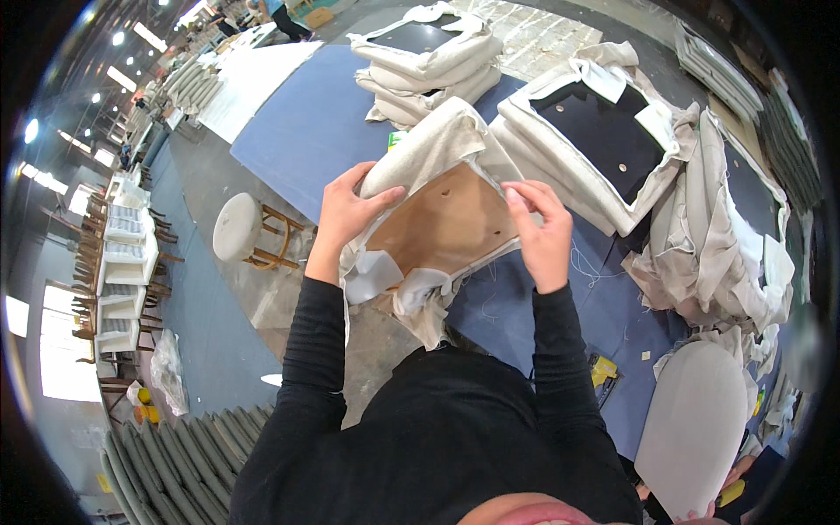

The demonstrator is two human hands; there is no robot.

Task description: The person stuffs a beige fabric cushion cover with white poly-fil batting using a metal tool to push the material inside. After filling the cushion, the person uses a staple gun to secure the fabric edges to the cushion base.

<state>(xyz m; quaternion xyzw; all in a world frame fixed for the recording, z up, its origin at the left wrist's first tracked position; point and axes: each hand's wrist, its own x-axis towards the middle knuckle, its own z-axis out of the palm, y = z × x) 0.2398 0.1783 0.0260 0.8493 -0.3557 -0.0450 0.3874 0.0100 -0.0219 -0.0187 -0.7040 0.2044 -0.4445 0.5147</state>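
Observation:
A padded seat cushion [437, 210] in beige fabric is tilted up in front of me, its bare brown wooden underside facing me. My left hand [352, 210] grips its left edge, with the thumb on the folded fabric. On the right edge, the fingers of my right hand [540, 223] pinch the cover's fabric border. Loose fabric [420, 306] and white padding [374, 276] hang at the cushion's near end. Its near right part lies over the blue-covered table [499, 306].
Stacked beige cushions [429, 61] stand at the far side, with black-bottomed cushions [604, 131] on the right. A yellow-and-black staple gun [604, 376] lies by my right forearm. At lower right, another person's hand [739, 472] is beside an oval padded panel [696, 420]. A round stool [241, 227] stands left.

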